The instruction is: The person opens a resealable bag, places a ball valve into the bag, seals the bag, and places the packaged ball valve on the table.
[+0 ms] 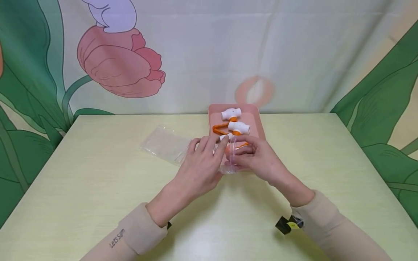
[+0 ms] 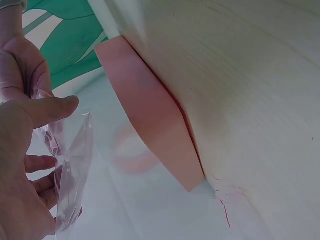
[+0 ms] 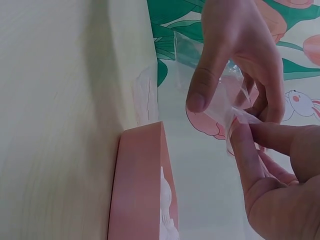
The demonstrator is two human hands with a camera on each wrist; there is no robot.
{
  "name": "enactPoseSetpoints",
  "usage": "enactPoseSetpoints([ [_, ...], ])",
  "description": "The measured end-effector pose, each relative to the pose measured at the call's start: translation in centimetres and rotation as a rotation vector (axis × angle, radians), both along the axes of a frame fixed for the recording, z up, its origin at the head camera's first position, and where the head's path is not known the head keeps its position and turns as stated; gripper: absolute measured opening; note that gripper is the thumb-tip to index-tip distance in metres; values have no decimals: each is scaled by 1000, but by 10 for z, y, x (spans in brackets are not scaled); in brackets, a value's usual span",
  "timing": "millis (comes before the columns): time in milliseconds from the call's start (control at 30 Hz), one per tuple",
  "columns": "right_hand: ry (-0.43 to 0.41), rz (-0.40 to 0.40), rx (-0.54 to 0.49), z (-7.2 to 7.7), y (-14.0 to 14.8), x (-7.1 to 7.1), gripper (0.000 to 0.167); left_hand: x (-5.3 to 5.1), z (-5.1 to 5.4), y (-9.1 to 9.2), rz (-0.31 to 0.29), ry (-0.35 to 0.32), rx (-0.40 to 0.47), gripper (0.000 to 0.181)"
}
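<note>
Clear bag (image 2: 75,170) near the pink tray (image 3: 137,185): we pinch it with right fingers (image 3: 245,147), left fingers (image 3: 272,92) curled round it.

Dark lettering (image 1: 117,238) stands on the left beige sleeve (image 1: 140,228), near the cuff. Its first word reads "Let's"; the second begins with "s", its remaining letters too distorted to make out. On the black device (image 1: 283,225) by the right cuff, a yellow patch (image 1: 292,225) shows marks too small to read.
</note>
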State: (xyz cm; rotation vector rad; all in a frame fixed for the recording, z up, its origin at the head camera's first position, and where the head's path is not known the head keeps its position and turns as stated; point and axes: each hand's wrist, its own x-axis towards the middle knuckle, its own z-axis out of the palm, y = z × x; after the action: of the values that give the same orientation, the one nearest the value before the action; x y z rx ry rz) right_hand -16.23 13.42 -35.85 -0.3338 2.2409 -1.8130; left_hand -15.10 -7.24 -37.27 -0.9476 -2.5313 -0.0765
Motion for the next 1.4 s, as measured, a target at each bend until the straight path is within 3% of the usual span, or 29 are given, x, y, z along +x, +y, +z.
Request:
enactPoseSetpoints([
  [233,7,23,-26,0,-1,1,60,0,2,0,5,-5,25,79],
  [467,102,-10,95,2,1,1,61,-2,3,-4,20,-32,22,88],
  [600,136,-33,133,4,4,0,61,-5,6,-7,17,-97,62,95],
  [900,177,-59,205,13,11,-2,55,-14,11,-16,17,-354,191,100],
  [1000,157,-67,222,15,13,-2,51,-16,11,-20,22,-409,224,99],
  [1200,101,-63,180,17,16,-3,50,-19,11,-24,2,-449,250,96],
  [1400,83,-51,163,16,17,-4,45,-21,10,-24,-3,-431,233,89],
])
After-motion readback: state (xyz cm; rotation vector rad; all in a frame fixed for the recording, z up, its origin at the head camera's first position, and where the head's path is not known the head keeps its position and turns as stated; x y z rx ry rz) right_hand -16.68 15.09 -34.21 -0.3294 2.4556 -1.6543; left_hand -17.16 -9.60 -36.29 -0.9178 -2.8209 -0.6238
